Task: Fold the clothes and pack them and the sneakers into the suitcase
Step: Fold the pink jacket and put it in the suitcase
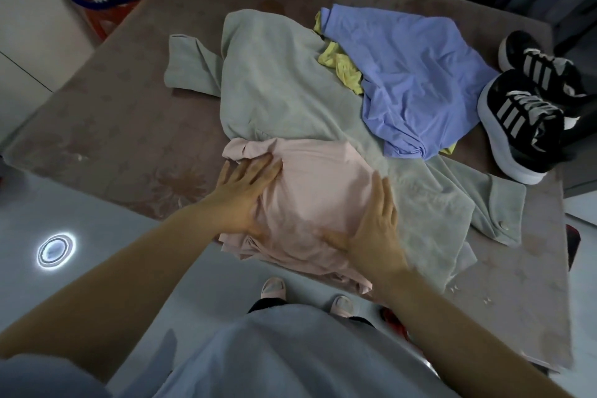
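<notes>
1. Head view: both hands lie flat on the pink garment point(310, 197), the left hand point(245, 194) on its left part and the right hand point(371, 229) on its right part. The fingers are straight and grasp nothing. I judge that they press the folded bundle so that it keeps its shape.
2. Under the hands, the pink garment rests on the grey shirt point(274, 90), which spreads beyond them and to the right. It looks not yet folded.
3. Beyond the right hand, the blue shirt point(413, 81) lies crumpled over a yellow cloth point(342, 69).
4. Far to the right of the right hand, the sneakers point(523, 119) stand side by side near the right edge of the bed point(113, 126).
5. No suitcase is in view, so I cannot tell where the packing will happen.
6. Edges: the near edge of the bed passes about under the wrists, and the pink garment's near hem reaches a little over it. A pull toward the body could slide it off.
7. Open room: the bare bed left of the left hand is the widest free place. The right side is crowded with clothes.
</notes>
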Available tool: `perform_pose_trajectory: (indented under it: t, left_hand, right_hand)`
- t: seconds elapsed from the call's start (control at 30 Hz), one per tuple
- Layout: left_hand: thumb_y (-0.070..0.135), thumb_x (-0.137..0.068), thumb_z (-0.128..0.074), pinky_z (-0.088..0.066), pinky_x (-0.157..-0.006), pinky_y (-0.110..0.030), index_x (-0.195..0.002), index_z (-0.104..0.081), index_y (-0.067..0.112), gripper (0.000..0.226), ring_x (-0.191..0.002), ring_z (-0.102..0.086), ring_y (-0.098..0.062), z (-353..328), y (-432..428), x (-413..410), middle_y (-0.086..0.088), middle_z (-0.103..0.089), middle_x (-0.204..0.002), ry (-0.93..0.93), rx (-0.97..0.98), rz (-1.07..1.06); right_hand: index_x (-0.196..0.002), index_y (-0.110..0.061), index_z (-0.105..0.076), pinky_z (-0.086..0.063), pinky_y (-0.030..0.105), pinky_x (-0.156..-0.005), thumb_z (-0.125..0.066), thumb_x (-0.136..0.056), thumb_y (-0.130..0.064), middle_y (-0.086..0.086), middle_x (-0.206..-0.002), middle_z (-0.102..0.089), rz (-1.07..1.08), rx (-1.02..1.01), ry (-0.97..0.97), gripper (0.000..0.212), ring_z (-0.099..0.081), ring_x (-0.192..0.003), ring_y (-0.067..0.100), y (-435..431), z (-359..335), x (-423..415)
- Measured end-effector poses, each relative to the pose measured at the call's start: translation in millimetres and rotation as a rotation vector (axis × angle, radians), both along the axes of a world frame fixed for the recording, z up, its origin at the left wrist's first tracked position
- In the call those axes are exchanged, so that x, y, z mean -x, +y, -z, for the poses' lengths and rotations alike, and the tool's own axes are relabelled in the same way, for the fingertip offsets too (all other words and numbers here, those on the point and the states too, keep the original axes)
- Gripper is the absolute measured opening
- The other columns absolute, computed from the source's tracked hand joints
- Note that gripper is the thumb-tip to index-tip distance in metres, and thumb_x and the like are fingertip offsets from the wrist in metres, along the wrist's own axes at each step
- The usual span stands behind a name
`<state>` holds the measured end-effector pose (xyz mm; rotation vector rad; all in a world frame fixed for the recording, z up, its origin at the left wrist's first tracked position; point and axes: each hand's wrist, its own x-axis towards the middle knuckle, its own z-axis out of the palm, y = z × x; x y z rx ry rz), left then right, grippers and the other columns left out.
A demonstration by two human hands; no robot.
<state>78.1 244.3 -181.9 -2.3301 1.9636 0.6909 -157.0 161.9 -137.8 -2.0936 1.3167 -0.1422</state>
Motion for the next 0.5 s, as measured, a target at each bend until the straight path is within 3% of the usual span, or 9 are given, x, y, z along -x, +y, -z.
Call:
perform_pose_trajectory:
  t: [0.07, 0.1, 0.13, 0.17, 0.23, 0.3, 0.33, 0.4, 0.5]
  left_hand:
    - [0.083, -0.059, -0.054, -0.014, -0.117, -0.042, -0.148, -0.007, 0.023, 0.117, -0.141, -0.015, -0.018, -6.4, 4.2, 1.5, -0.003, -0.013, -0.155, 0.329, 0.222, -0.147]
    - [0.083, -0.063, -0.050, -0.023, -0.113, -0.028, -0.146, -0.022, 0.017, 0.110, -0.133, -0.027, -0.011, -10.1, 6.5, 5.0, -0.004, -0.028, -0.148, 0.486, 0.354, -0.291]
    - [0.076, -0.069, -0.054, -0.027, -0.106, -0.014, -0.142, -0.031, 0.013, 0.099, -0.125, -0.034, -0.008, -11.4, 9.7, 8.9, -0.005, -0.035, -0.142, 0.575, 0.461, -0.442]
    - [0.063, -0.074, -0.061, -0.028, -0.100, -0.011, -0.140, -0.034, 0.012, 0.088, -0.121, -0.037, -0.010, -10.3, 12.2, 12.5, -0.007, -0.036, -0.139, 0.589, 0.507, -0.589]
    - [0.049, -0.077, -0.067, -0.031, -0.106, -0.027, -0.143, -0.027, 0.012, 0.086, -0.127, -0.037, -0.020, -7.1, 13.7, 20.4, -0.011, -0.032, -0.143, 0.597, 0.464, -0.804]
    - [0.062, -0.071, -0.065, -0.032, -0.109, -0.048, -0.146, -0.021, 0.014, 0.099, -0.132, -0.037, -0.026, -0.5, 12.5, 25.8, -0.010, -0.035, -0.144, 0.614, 0.398, -0.844]
    - [0.061, -0.072, -0.065, -0.032, -0.108, -0.051, -0.146, -0.019, 0.014, 0.100, -0.132, -0.036, -0.028, 2.1, 11.1, 27.6, -0.010, -0.038, -0.143, 0.590, 0.369, -0.842]
    - [0.046, -0.078, -0.067, -0.030, -0.109, -0.048, -0.148, -0.017, 0.011, 0.092, -0.134, -0.034, -0.032, 1.3, 7.1, 30.7, -0.012, -0.038, -0.144, 0.537, 0.330, -0.861]
    - [0.035, -0.080, -0.069, -0.036, -0.103, -0.037, -0.146, -0.022, 0.010, 0.084, -0.132, -0.037, -0.025, -4.1, 2.8, 32.0, -0.007, -0.038, -0.144, 0.639, 0.315, -0.937]
  right_hand:
    - [-0.148, -0.008, 0.001, -0.010, 0.037, -0.117, -0.071, -0.060, -0.060, 0.013, -0.155, -0.008, 0.126, -0.075, -0.142, 0.126, -0.009, -0.143, 0.026, 7.9, 2.8, 3.6]
    - [-0.148, -0.005, -0.004, -0.012, 0.036, -0.116, -0.072, -0.063, -0.056, 0.013, -0.153, -0.014, 0.191, -0.092, -0.168, 0.120, -0.013, -0.142, 0.027, 7.1, 4.9, 4.1]
    - [-0.147, -0.004, -0.009, -0.013, 0.037, -0.116, -0.072, -0.065, -0.054, 0.013, -0.152, -0.019, 0.252, -0.105, -0.164, 0.115, -0.016, -0.140, 0.027, 4.5, 7.1, 4.0]
    - [-0.146, -0.004, -0.013, -0.015, 0.038, -0.115, -0.073, -0.066, -0.055, 0.012, -0.150, -0.023, 0.300, -0.115, -0.140, 0.112, -0.019, -0.139, 0.029, 1.7, 9.0, 3.4]
    - [-0.143, -0.005, -0.022, -0.019, 0.041, -0.113, -0.071, -0.065, -0.061, 0.013, -0.146, -0.031, 0.350, -0.106, -0.051, 0.108, -0.024, -0.135, 0.032, -3.2, 12.0, 2.1]
    - [-0.137, -0.005, -0.031, -0.023, 0.043, -0.109, -0.067, -0.064, -0.066, 0.015, -0.140, -0.039, 0.362, -0.105, 0.036, 0.102, -0.030, -0.131, 0.036, -8.9, 14.3, 1.2]
    - [-0.133, -0.004, -0.035, -0.027, 0.043, -0.107, -0.066, -0.064, -0.067, 0.015, -0.137, -0.042, 0.361, -0.129, 0.058, 0.099, -0.033, -0.128, 0.037, -12.3, 15.1, 0.6]
    - [-0.125, -0.003, -0.042, -0.036, 0.042, -0.100, -0.067, -0.065, -0.066, 0.015, -0.130, -0.050, 0.353, -0.196, 0.040, 0.092, -0.041, -0.122, 0.036, -18.4, 15.4, -0.6]
    - [-0.119, -0.006, -0.050, -0.044, 0.034, -0.082, -0.074, -0.065, -0.058, 0.011, -0.120, -0.059, 0.368, -0.239, -0.063, 0.079, -0.053, -0.112, 0.031, -18.7, 10.5, -2.6]
